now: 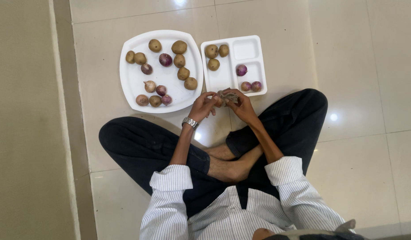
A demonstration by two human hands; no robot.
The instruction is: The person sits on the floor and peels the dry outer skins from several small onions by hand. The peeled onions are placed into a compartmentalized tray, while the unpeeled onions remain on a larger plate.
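Both my hands meet just in front of the white plate and tray, above the floor. My left hand [202, 106], with a metal wristwatch [190, 122], and my right hand [242, 107] together grip a small onion [225, 97] with brownish papery skin showing between the fingers. The white square plate [130, 84] at the left carries several potatoes [179, 46] and small purple onions [165, 59]. The white compartment tray [224, 82] at the right has three potatoes [211, 51] in its long left section and three onions [241, 70] in two right sections.
I sit cross-legged on glossy beige floor tiles [347, 66], in dark trousers and a striped shirt. My knees [114, 133] spread to either side below the plate and tray. A beige wall or raised edge [23, 120] runs down the left side.
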